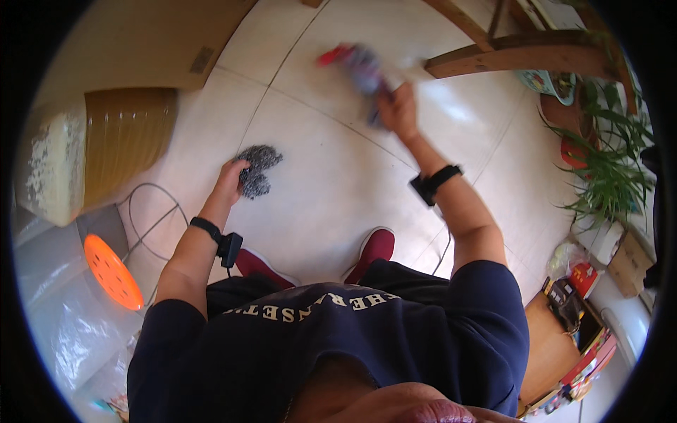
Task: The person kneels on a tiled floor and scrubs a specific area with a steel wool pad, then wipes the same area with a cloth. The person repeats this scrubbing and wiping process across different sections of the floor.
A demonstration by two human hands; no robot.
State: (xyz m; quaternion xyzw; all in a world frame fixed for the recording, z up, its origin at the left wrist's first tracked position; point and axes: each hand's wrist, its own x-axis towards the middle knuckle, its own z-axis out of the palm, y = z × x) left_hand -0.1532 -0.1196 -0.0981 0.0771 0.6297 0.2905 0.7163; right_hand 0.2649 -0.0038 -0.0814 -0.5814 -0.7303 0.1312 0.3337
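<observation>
My left hand (231, 181) grips a dark grey speckled, fuzzy item (258, 170), perhaps cloth or a mesh, over the tiled floor. Up and to the right of it, my right hand (398, 112) is closed on a blurred bundle, apparently cloth, (364, 71) in grey, blue and red; its bright red end points to the upper left. Motion blur hides what the bundle is exactly. The two held items are apart. Both of my wrists carry black straps with small boxes.
Wooden furniture legs (523, 53) stand at the upper right, above potted green plants (608, 158). A large cardboard box (137, 42) is at the upper left. Near the left rim are an orange perforated disc (112, 272) and a looped cable (158, 185). A wooden cabinet (550, 338) stands lower right.
</observation>
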